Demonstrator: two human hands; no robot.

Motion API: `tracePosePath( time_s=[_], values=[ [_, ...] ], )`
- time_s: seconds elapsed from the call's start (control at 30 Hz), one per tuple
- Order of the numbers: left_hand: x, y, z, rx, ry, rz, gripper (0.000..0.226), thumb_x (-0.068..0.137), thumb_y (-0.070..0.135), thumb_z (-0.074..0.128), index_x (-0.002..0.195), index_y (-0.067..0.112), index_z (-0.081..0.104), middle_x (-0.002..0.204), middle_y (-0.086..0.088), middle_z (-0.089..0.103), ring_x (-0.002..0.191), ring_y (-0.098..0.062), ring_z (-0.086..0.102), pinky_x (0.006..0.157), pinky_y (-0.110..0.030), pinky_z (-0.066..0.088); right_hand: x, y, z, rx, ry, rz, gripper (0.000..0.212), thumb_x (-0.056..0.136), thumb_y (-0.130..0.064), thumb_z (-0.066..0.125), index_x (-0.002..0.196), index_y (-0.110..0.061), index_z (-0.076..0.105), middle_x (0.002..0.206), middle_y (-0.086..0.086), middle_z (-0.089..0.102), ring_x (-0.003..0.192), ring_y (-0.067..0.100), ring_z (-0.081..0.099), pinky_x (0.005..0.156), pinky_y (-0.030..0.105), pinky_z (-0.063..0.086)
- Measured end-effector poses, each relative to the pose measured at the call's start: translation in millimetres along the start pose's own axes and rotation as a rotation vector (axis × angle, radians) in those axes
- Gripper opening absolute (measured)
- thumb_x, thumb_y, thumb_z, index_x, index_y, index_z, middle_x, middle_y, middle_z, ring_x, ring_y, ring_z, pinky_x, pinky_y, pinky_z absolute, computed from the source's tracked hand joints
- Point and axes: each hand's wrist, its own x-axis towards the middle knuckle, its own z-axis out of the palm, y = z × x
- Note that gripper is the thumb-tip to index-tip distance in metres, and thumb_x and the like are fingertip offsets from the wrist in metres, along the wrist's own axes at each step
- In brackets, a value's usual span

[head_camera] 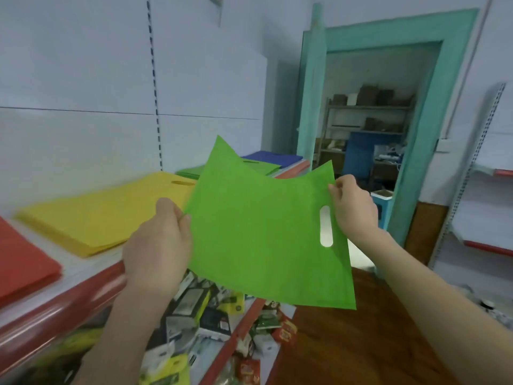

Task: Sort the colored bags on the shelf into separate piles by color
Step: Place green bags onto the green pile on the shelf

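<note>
Green bag [266,234] is held in the air between your hands, clear of the shelf. Your left hand [158,245] pinches its left edge between thumb and fingers; your right hand [352,209] pinches the right edge just above the cut-out handle slot [326,226]. The sheet hangs slack, its two upper corners standing up.

Beyond the bag's top edge, past your hands, lies the green pile [194,170]; further on is the blue pile [272,157]. Left of your left hand sits the yellow pile [111,209], and further left, at the frame edge, the red pile [22,259]. All rest on the shelf [83,290].

Judgement: the step in hand is the carry to the green pile. Keep both pinches firm so the limp fabric does not fold. Reach over the yellow pile without dragging a corner across it. Lay the bag flat, slot matching the pile's slots, edges square, and let go only when it is lying down.
</note>
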Motion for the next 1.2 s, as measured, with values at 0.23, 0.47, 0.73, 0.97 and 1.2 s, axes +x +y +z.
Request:
tracePosePath(
  time_s=[0.23, 0.47, 0.73, 0.97, 1.2],
  values=[
    [87.8, 41.9, 85.7, -0.012, 0.024, -0.055, 0.019, 0.096, 0.025, 0.044, 0.1, 0.007, 0.047, 0.077, -0.019, 0.058, 0.082, -0.04, 0.058, 0.06, -0.035, 0.029, 121.6, 33.6, 54.5, 0.026, 0.029, 0.014, 0.031, 0.101, -0.029, 0.034, 0.113, -0.003, 0.047, 0.098, 0.017, 0.064, 0.087, 0.037, 0.059, 0.071, 0.042, 0.047],
    [142.5, 55.4, 126.9, 0.124, 0.044, -0.143, 0.021, 0.097, 0.027, 0.042, 0.104, 0.008, 0.046, 0.067, -0.009, 0.046, 0.082, -0.037, 0.058, 0.06, -0.033, 0.028, 211.0, 32.8, 120.0, 0.091, -0.008, -0.029, 0.031, 0.102, -0.027, 0.033, 0.114, -0.003, 0.048, 0.103, 0.018, 0.063, 0.091, 0.037, 0.058, 0.076, 0.042, 0.045],
    [171.5, 49.0, 176.7, 0.306, 0.09, -0.318, 0.018, 0.095, 0.03, 0.045, 0.093, 0.013, 0.042, 0.058, 0.003, 0.032, 0.067, -0.026, 0.04, 0.06, -0.031, 0.029, 314.6, 17.6, 220.0, 0.196, -0.09, -0.192, 0.031, 0.1, -0.03, 0.035, 0.111, -0.004, 0.05, 0.102, 0.022, 0.063, 0.092, 0.04, 0.059, 0.082, 0.05, 0.047],
    [205.7, 65.6, 218.2, 0.541, 0.104, -0.481, 0.016, 0.095, 0.031, 0.04, 0.092, 0.016, 0.045, 0.073, -0.001, 0.046, 0.07, -0.024, 0.039, 0.061, -0.029, 0.03, 400.2, -20.9, 288.8, 0.261, -0.254, -0.44, 0.031, 0.1, -0.028, 0.038, 0.115, -0.005, 0.052, 0.111, 0.023, 0.061, 0.101, 0.039, 0.054, 0.078, 0.04, 0.042],
    [214.2, 67.4, 253.1, 0.726, 0.038, -0.59, 0.013, 0.096, 0.027, 0.039, 0.086, 0.019, 0.038, 0.095, -0.004, 0.061, 0.087, -0.027, 0.058, 0.061, -0.028, 0.032, 426.4, -48.1, 353.8, 0.29, -0.406, -0.636, 0.029, 0.099, -0.029, 0.039, 0.113, -0.007, 0.053, 0.11, 0.023, 0.061, 0.101, 0.038, 0.054, 0.078, 0.038, 0.04]
  ],
)
